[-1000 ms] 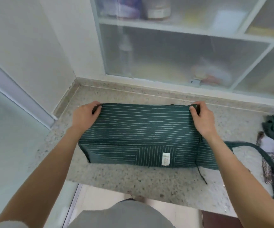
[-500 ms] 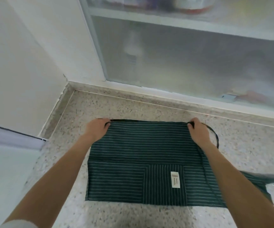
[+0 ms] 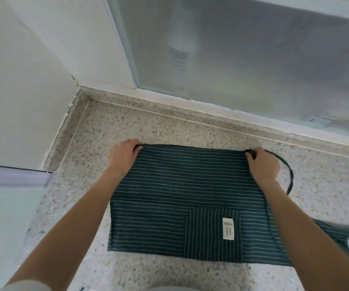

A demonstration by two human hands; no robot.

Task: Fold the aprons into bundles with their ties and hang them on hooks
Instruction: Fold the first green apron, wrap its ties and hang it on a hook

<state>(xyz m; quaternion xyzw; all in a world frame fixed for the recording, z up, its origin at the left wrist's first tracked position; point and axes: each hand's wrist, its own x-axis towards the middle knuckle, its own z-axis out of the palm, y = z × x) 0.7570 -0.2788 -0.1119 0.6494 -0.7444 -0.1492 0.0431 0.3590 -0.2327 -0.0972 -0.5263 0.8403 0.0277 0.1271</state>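
I see the striped apron lying flat on the speckled tabletop, its far edge toward the tabletop's back edge, its near edge toward the front edge. My left hand pinches the far left corner with curled fingers. My right hand grasps the far right corner, where the tie leaves the cloth and loops out over the tabletop on the right.

Risks, as I judge them:
- The loose tie may get trapped inside the next fold, because it curls just beside the right corner. It would then be unavailable for binding the bundle.
- The fold may go skew if one hand pulls harder than the other. The thin fabric will likely slide on the smooth stone.
- The right end of the apron trails toward the front right edge and may drag the cloth off line.

Against the frame half a second ago, both hands hold the same corners and the apron lies as it did. The view sits slightly closer.
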